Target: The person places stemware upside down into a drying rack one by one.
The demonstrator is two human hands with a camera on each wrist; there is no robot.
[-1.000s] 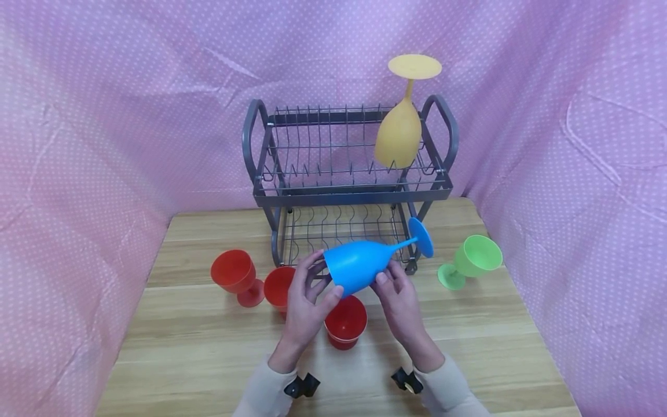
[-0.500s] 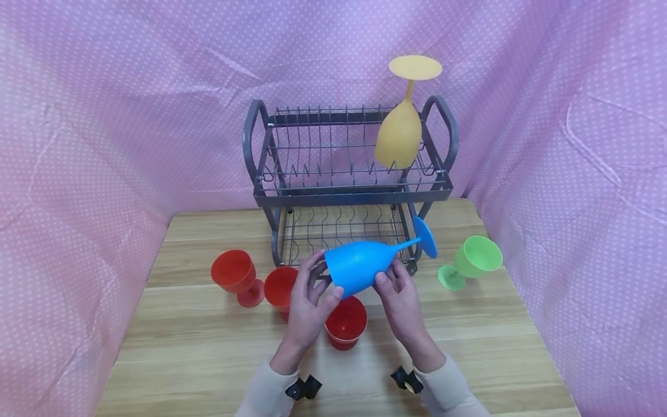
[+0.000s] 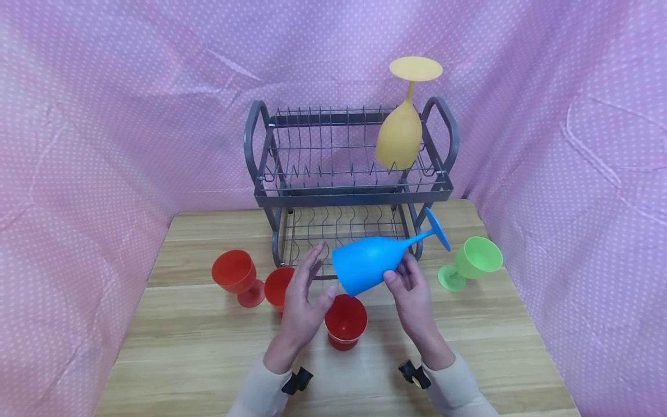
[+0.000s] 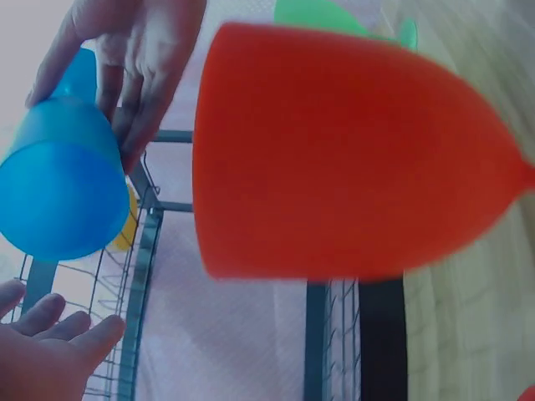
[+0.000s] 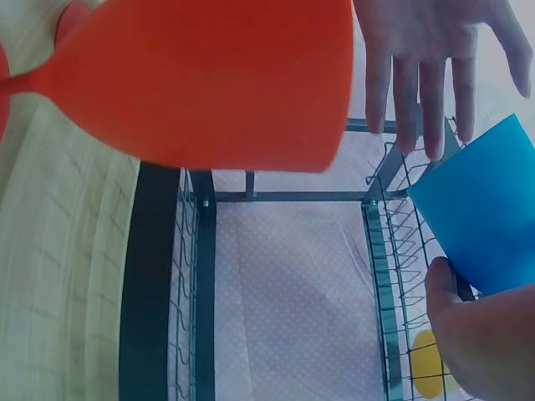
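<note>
A blue plastic wine goblet (image 3: 369, 262) is held in the air on its side, its mouth to the left and its foot up to the right. My right hand (image 3: 414, 298) grips it at the lower bowl near the stem, thumb in front and fingers behind. Just left of the rim, my left hand (image 3: 304, 307) is spread with a gap between it and the goblet; the right wrist view shows the left hand's straight fingers (image 5: 430, 100). Beneath the hands stands a red goblet (image 3: 346, 318), which looms large in the left wrist view.
Behind stands a two-tier dark dish rack (image 3: 354, 200), with a yellow goblet (image 3: 400, 136) upside down on its upper right. Two red goblets, one at far left (image 3: 234, 272) and one partly behind my left hand (image 3: 278, 285), stand on the wooden table. A green goblet (image 3: 476, 258) stands right.
My left hand has let go of the blue goblet's rim and drawn slightly left. My right hand has carried the goblet a little to the right, its foot rising.
</note>
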